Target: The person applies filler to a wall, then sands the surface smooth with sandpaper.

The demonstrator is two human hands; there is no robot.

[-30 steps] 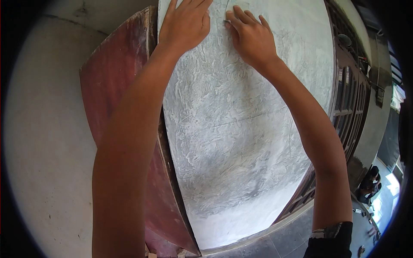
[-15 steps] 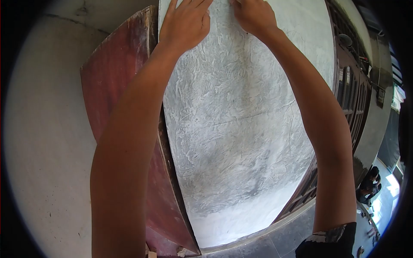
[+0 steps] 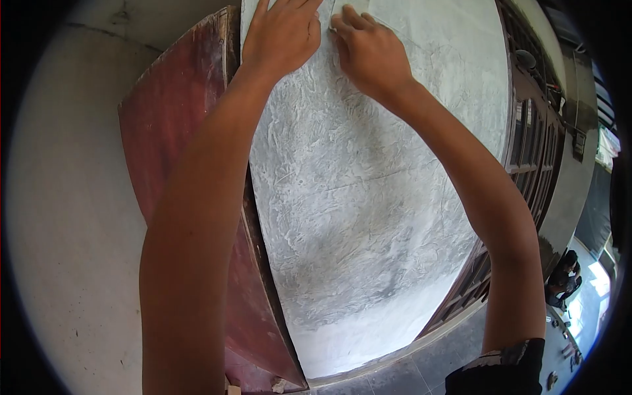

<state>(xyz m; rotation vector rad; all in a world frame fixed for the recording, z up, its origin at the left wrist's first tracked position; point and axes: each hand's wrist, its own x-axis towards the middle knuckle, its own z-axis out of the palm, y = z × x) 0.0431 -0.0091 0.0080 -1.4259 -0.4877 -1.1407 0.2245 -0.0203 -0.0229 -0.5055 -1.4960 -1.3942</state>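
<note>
Both arms reach up across a rough grey-white plastered wall (image 3: 368,197). My left hand (image 3: 283,36) rests against its upper left part, fingers stretched out, with the tips cut off by the top of the view. To its right, my right hand (image 3: 374,56) is at the wall surface with curled fingers pressed together. Something thin and pale may be at its fingertips, too small to make out. Below both hands the wall shows ridged plaster marks, a thin crack and a whiter band near the floor.
A dark red wooden panel (image 3: 168,125) with a worn edge stands along the wall's left side. Brown wooden window frames (image 3: 536,141) are on the right. A person in dark clothes (image 3: 563,280) sits far right, near small items on the tiled floor (image 3: 401,378).
My right hand has moved down and to the left across the wall, closer to my left hand. The left hand has stayed in nearly the same place.
</note>
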